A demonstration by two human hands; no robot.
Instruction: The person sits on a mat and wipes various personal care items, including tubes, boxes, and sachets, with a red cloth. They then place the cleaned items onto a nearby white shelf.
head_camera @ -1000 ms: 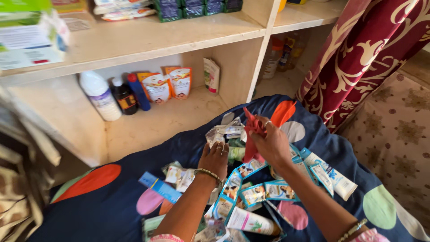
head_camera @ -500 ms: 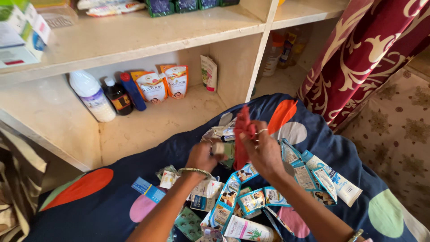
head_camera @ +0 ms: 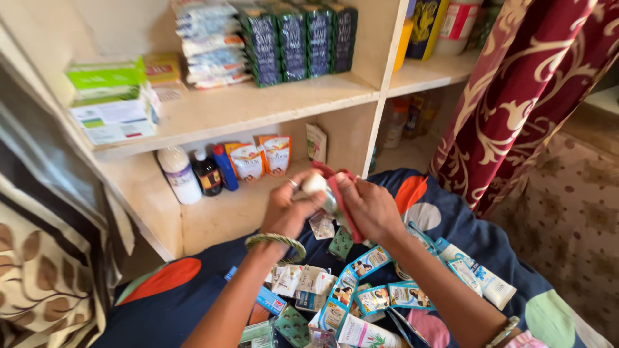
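Both hands are up at frame centre, meeting over the near edge of the lower shelf. Left hand (head_camera: 287, 209) is curled around a small pale rounded item (head_camera: 314, 183), fingers closed on it; a ring shows on one finger and a green-gold bangle (head_camera: 276, 242) sits on the wrist. What the item is can't be told, as it is mostly covered. Right hand (head_camera: 371, 207) grips a red cloth (head_camera: 340, 193), which is pressed against the pale item and drapes down between the two hands. So both hands are holding something, touching each other at the item.

Below the hands: a dark blue cloth with big coloured dots (head_camera: 451, 212) across the lower half of the frame, littered with sachets and packets. A strip of blue-edged sachets (head_camera: 371, 283) lies lower centre, a white tube (head_camera: 490, 283) lower right, a white tube with a green leaf print (head_camera: 364, 334) at the bottom edge, and a green blister strip (head_camera: 293, 325) just left of it.

The wooden shelf unit (head_camera: 258, 106) fills the upper left. Lower shelf: white bottle (head_camera: 180, 174), dark bottle (head_camera: 207, 174), blue bottle (head_camera: 225, 167), and two orange pouches (head_camera: 261, 158) in a row. Upper shelf: green and white boxes (head_camera: 113, 100) at left, stacked white packs (head_camera: 209, 42), and dark green packs (head_camera: 300, 42) standing upright. A maroon patterned curtain (head_camera: 522, 96) hangs at upper right.
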